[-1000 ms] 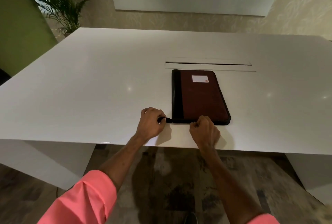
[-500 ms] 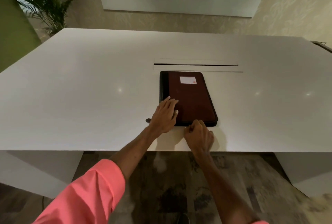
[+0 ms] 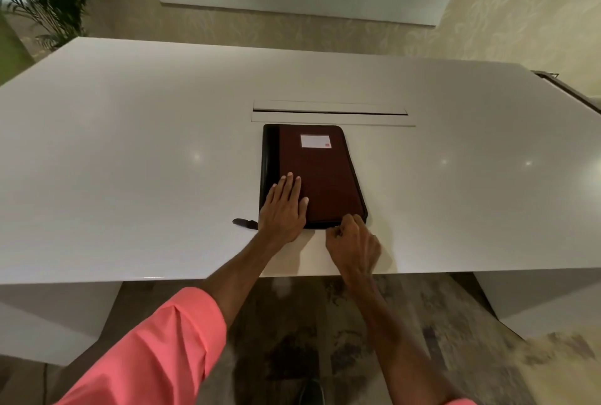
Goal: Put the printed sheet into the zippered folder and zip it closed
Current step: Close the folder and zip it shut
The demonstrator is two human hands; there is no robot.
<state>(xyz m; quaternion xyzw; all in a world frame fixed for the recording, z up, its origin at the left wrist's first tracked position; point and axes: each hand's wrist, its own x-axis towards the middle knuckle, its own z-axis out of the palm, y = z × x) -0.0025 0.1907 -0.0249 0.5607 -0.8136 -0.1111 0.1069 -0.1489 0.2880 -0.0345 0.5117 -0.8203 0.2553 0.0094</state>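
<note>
Maroon zippered folder (image 3: 325, 177) lies closed on the white table (image 3: 130, 144), no sheet showing. Your left hand (image 3: 283, 209) presses flat, fingers spread, on its near left corner; your right hand (image 3: 353, 242) has a pinching grip on the near edge. Pin firmly and draw the zip steadily, level with that edge.
</note>
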